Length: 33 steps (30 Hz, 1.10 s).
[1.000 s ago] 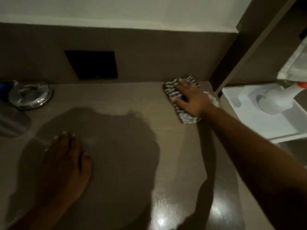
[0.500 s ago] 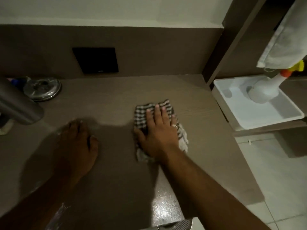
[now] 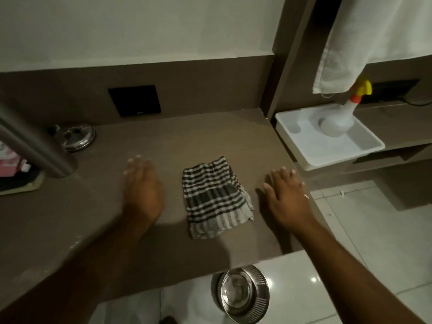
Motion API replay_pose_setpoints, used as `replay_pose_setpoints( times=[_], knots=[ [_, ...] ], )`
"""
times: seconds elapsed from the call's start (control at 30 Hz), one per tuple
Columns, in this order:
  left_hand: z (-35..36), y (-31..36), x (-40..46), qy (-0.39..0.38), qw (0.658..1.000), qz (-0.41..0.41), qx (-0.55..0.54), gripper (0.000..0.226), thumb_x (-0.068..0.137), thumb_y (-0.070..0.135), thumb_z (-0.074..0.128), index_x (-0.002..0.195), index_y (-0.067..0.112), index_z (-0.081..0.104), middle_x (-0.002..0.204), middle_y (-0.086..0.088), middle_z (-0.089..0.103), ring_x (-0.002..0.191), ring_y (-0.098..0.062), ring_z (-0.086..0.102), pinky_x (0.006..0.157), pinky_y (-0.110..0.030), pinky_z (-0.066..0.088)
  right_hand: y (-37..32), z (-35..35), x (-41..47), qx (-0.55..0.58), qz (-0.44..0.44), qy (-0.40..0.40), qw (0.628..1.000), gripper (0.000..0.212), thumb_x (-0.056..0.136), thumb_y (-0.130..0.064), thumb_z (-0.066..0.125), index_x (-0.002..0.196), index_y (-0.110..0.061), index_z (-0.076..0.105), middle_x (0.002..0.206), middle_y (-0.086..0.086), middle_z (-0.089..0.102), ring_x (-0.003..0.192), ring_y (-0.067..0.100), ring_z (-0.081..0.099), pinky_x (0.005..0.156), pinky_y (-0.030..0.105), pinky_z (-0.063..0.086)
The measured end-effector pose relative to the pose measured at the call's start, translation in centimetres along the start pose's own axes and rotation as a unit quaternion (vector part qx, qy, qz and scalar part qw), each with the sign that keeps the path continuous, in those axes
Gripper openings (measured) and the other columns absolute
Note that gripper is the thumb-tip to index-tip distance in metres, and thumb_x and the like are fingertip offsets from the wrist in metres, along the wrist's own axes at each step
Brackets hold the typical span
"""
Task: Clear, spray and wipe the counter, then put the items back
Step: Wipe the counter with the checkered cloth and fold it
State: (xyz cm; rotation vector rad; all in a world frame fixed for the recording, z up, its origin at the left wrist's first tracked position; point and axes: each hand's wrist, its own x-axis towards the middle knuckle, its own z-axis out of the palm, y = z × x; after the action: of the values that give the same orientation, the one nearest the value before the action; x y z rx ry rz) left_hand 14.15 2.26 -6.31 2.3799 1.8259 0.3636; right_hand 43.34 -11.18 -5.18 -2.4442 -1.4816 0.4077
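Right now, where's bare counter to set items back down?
Free: the strip behind the checked cloth up to the backsplash, and the front-left stretch before the counter edge. Crowded: far left, around the steel lid and metal cylinder. Both hands flank the cloth: left hand, right hand.

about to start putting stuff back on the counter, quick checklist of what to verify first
1. Cloth released: ok, it lies flat on the counter, touched by neither hand.
2. Left hand free: ok, open, nothing in its grip.
3. Right hand free: ok, open, palm down beside the cloth.
4. Spray bottle out of the way: ok, upright in the white tray off to the right.
5. Counter dry: cannot tell, light too dim.
6. Steel lid position: ok, at the back left corner.
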Motion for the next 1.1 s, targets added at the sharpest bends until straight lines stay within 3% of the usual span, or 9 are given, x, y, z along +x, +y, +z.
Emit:
replay_pose_setpoints(
  times=[0.1,0.17,0.33,0.5,0.63,0.8,0.9,1.0,1.1],
  knots=[
    [0.8,8.6,-0.8,-0.034,0.994,0.086,-0.058,0.060,0.094,0.019,0.045,0.150,0.010,0.024,0.161,-0.015,0.015,0.150,-0.032,0.009,0.123,-0.047,0.008,2.6,0.7,-0.5,-0.040,0.014,-0.027,0.999,0.055,0.099,-0.047,0.030,0.148,-0.021,0.032,0.161,0.010,0.022,0.150,0.032,0.012,0.122,0.052,0.011],
    [2.0,13.0,-1.4,-0.092,0.992,0.066,-0.048,0.063,0.099,0.036,0.035,0.153,0.013,0.011,0.163,-0.011,0.004,0.151,-0.030,-0.001,0.122,-0.046,0.000,2.7,1.5,-1.0,-0.056,0.010,-0.018,0.998,0.056,0.100,-0.045,0.026,0.150,-0.019,0.031,0.162,0.012,0.020,0.150,0.032,0.014,0.121,0.049,0.010],
    [4.7,12.8,-4.3,-0.104,0.994,0.039,0.004,0.069,0.094,0.049,0.031,0.150,0.008,0.025,0.160,-0.018,0.020,0.149,-0.035,0.012,0.120,-0.052,0.004,2.8,2.6,-1.4,-0.106,-0.010,0.034,0.994,0.064,0.093,-0.048,0.015,0.136,-0.015,0.048,0.149,0.020,0.040,0.138,0.041,0.036,0.110,0.054,0.033],
    [1.9,6.9,-11.9,-0.094,0.984,0.148,0.004,0.066,0.091,0.051,0.036,0.145,0.013,0.038,0.156,-0.012,0.034,0.146,-0.031,0.025,0.120,-0.049,0.017,-1.6,3.5,-3.0,-0.083,0.039,0.033,0.995,0.039,0.096,-0.043,0.023,0.118,-0.019,0.045,0.129,0.018,0.041,0.128,0.044,0.037,0.097,0.069,0.038],
    [-1.1,-2.8,-15.4,-0.084,0.983,0.148,0.075,0.062,0.091,0.053,0.038,0.143,0.020,0.038,0.154,-0.005,0.038,0.144,-0.027,0.033,0.118,-0.045,0.024,-8.9,6.1,-4.9,-0.062,-0.007,0.003,0.998,0.036,0.094,-0.042,0.034,0.122,-0.022,0.048,0.139,0.016,0.040,0.137,0.040,0.030,0.104,0.076,0.022],
    [-5.5,-19.7,-17.6,-0.087,0.990,0.010,0.115,0.058,0.097,0.051,0.025,0.138,0.015,0.046,0.143,-0.011,0.052,0.130,-0.033,0.052,0.106,-0.045,0.044,-11.4,8.7,-5.6,-0.081,0.011,0.018,0.996,0.054,0.098,-0.044,0.027,0.139,-0.011,0.041,0.152,0.023,0.030,0.142,0.041,0.022,0.106,0.075,0.017],
    [-7.4,-28.0,-18.2,-0.105,0.977,-0.106,0.154,0.066,0.097,0.054,0.008,0.137,0.017,0.044,0.140,-0.016,0.052,0.123,-0.041,0.056,0.105,-0.047,0.036,-11.5,8.9,-5.1,-0.101,0.024,0.010,0.995,0.058,0.096,-0.049,0.028,0.143,-0.015,0.037,0.156,0.019,0.026,0.145,0.039,0.018,0.109,0.073,0.015],
    [-7.2,-29.5,-17.6,-0.081,0.972,-0.154,0.158,0.073,0.095,0.057,0.006,0.141,0.015,0.044,0.146,-0.021,0.045,0.131,-0.043,0.045,0.103,-0.053,0.038,-11.8,9.0,-5.0,-0.110,0.032,0.004,0.993,0.059,0.096,-0.051,0.027,0.145,-0.018,0.033,0.159,0.016,0.023,0.147,0.037,0.015,0.110,0.071,0.011],
    [-7.7,-28.5,-17.5,-0.075,0.969,-0.187,0.140,0.070,0.090,0.056,0.019,0.144,0.017,0.041,0.149,-0.019,0.042,0.136,-0.041,0.040,0.106,-0.053,0.036,-12.2,8.7,-5.1,-0.111,0.026,-0.005,0.993,0.061,0.096,-0.052,0.025,0.147,-0.019,0.030,0.160,0.016,0.021,0.148,0.037,0.013,0.111,0.071,0.008]
  ],
)
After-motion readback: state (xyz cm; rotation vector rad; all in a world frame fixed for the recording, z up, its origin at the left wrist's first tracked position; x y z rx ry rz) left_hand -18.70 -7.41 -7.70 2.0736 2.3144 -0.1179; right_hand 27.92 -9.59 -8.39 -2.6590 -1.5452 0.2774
